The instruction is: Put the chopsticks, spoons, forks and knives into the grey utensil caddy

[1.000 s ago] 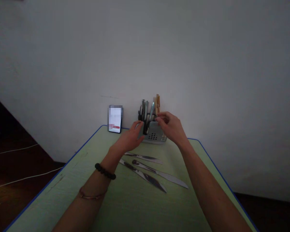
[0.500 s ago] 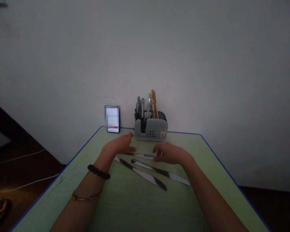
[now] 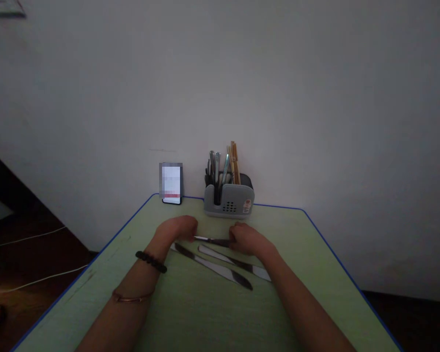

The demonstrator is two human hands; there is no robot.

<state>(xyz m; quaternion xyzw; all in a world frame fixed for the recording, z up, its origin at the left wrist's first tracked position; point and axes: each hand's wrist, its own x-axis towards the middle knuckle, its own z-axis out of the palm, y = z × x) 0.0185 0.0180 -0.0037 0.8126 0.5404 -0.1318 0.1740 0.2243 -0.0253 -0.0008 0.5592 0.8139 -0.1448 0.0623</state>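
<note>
A metal table knife [image 3: 212,240] lies crosswise between my two hands. My left hand [image 3: 181,228] is closed around its left end, and my right hand [image 3: 246,237] is closed on its right end; the fingers of both hide the tips. Nearer to me, two more table knives rest slanted on the table: a left one [image 3: 216,269] and a right one [image 3: 238,263], whose far right end is partly covered by my right forearm. Behind my hands stands a grey cutlery holder [image 3: 238,200] with metal cutlery [image 3: 217,166] and wooden chopsticks [image 3: 234,161] upright in it.
A phone [image 3: 172,183] with a lit screen leans on the wall at the back left of the green table [image 3: 190,318]. The table's blue edge [image 3: 278,207] runs along the wall. White cables [image 3: 40,282] trail over the dark floor at left.
Both hands have closed on the ends of the far knife, which lay between them before. My right hand has shifted slightly left. The two nearer knives lie about as before.
</note>
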